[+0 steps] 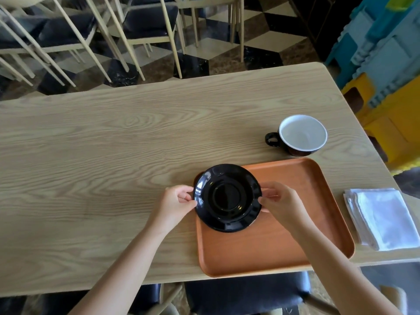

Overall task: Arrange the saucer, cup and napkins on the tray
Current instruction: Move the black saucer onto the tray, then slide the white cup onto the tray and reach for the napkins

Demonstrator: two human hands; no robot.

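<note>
A glossy black saucer (227,197) is held over the far left corner of the orange tray (284,228). My left hand (176,202) pinches its left rim and my right hand (278,202) pinches its right rim. Whether the saucer rests on the tray or hovers just above it I cannot tell. A black cup (300,135) with a white inside stands upright on the table behind the tray, handle pointing left. A stack of white napkins (381,218) lies on the table just right of the tray.
The light wooden table (102,155) stretches wide to the left. Chairs stand beyond its far edge, and a dark chair seat (245,294) sits below the near edge. Blue and yellow crates (386,64) are stacked at the right.
</note>
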